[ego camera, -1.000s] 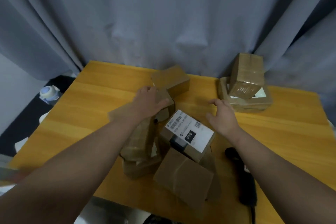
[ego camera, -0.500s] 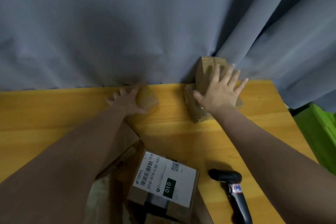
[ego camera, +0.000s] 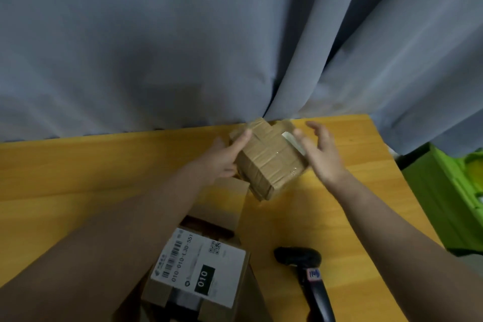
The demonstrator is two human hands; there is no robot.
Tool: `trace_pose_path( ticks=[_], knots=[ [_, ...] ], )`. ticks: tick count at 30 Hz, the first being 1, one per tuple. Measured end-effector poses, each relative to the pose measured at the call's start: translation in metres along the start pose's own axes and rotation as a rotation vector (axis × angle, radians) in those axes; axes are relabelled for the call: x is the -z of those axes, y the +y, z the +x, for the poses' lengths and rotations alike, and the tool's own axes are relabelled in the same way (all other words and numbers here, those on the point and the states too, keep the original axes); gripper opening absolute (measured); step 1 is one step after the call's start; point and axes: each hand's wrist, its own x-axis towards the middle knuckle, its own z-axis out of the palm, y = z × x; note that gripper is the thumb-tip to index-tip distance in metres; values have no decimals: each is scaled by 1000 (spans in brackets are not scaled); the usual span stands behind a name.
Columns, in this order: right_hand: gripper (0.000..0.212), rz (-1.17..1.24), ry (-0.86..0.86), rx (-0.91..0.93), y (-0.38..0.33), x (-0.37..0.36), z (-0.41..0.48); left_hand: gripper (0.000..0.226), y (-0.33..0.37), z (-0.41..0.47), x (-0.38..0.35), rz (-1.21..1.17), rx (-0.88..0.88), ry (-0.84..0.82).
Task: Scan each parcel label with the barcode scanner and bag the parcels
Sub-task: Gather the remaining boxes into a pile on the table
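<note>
Grey curtain (ego camera: pixel 156 47) hangs behind the yellow tabletop (ego camera: pixel 65 178). Above it the left grip (ego camera: pixel 222 159) clasps a tilted taped brown parcel (ego camera: pixel 269 162) by its left side. The right grip (ego camera: pixel 324 157) is spread loose just beside the parcel's right face. Nearer lie a labelled parcel (ego camera: pixel 201 269) and, to its right, the black barcode scanner (ego camera: pixel 300 256).

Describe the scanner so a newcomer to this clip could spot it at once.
Start at the yellow wooden table in front of the grey curtain. On its near right part, just right of the box with the white 010 label, lies the scanner. It is the only black thing there, with a rounded head and long handle, among brown cardboard boxes.
</note>
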Motion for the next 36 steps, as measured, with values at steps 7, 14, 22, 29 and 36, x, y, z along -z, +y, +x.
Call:
trace_pose_path(
  ticks=[7, 14, 22, 29, 36],
  knots=[
    [62, 55, -166, -219, 40, -2, 30, 90, -16, 4, -45, -340, 108, 94],
    [57, -27, -79, -215, 89, 38, -46, 100, -23, -37, -86, -116, 114, 58],
    [53, -109, -100, -178, 118, 57, -114, 73, -44, -93, -134, -125, 64, 105],
    [33, 224, -106, -10, 84, 42, -154, 70, -53, -133, -144, 291, -263, 438],
    [28, 548, -174, 59, 59, 24, -180, 107, -72, -153, -122, 81, -191, 323]
  ],
)
